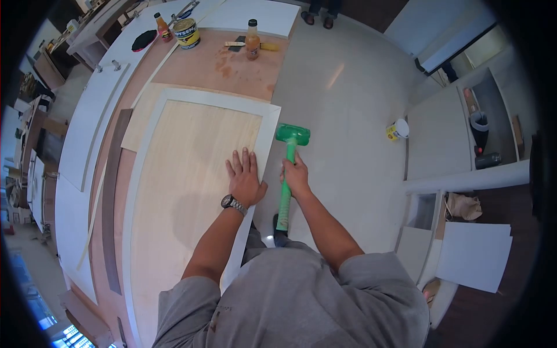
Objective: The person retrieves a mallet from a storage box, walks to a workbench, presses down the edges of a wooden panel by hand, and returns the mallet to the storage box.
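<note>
My right hand [296, 176] is wrapped round the handle of a green mallet [293, 134], its head up beside the panel's right edge. With fingers spread, my left hand [247, 180] lies flat near that same edge of a framed wooden panel [197, 156]. The panel has a pale wood-grain face and a white frame [268, 130] along its sides. It rests on the workbench, over a thin wooden sheet [135, 130]. Whether the mallet head touches the frame, I cannot tell.
Two orange bottles [253, 43] [163, 29], a yellow can [186, 33] and a brush [267, 46] stand or lie at the bench's far end. A dark strip [116, 203] lies left of the panel. On the floor at right sits a white bucket [398, 129] near cabinets [438, 136]. Someone's feet [318, 21] show ahead.
</note>
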`<action>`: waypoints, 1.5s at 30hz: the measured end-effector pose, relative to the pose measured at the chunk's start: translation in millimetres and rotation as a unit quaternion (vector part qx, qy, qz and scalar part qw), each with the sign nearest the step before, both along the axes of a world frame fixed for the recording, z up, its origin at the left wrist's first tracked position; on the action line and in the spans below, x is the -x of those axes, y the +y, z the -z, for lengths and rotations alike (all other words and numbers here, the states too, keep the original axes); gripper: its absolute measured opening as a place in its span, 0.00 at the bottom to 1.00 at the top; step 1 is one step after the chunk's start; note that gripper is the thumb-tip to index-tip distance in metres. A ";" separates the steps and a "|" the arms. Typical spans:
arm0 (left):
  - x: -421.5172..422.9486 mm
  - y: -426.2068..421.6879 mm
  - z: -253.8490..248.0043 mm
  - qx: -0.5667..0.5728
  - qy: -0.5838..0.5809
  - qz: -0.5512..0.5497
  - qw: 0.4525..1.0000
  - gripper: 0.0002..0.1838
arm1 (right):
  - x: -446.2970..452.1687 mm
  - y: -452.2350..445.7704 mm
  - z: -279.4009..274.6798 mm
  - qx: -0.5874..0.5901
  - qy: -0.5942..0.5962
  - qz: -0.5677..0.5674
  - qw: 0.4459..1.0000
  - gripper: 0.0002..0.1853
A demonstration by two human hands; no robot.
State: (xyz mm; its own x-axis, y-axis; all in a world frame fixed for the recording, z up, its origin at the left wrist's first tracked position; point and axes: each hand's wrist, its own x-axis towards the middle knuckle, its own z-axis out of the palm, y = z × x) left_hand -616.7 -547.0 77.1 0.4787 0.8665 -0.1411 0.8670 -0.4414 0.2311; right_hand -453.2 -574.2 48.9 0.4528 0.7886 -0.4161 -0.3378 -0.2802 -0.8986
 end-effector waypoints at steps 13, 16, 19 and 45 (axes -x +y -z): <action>3.6 2.9 -7.1 0.026 0.004 -0.001 1.000 0.53 | -19.9 36.1 -8.6 -0.001 0.017 -0.028 0.999 0.21; 1.0 1.3 -6.5 0.027 -0.006 -0.001 1.000 0.52 | -25.7 50.3 -5.4 -0.016 0.018 0.013 1.000 0.20; 6.5 2.1 -2.8 0.016 -0.010 0.000 1.000 0.51 | -39.6 58.7 -3.1 -0.015 -0.018 -0.030 0.999 0.15; 90.2 -101.0 13.1 -0.064 -0.023 -0.134 0.989 0.38 | -1.3 -12.0 8.0 -0.027 0.020 -0.057 0.998 0.19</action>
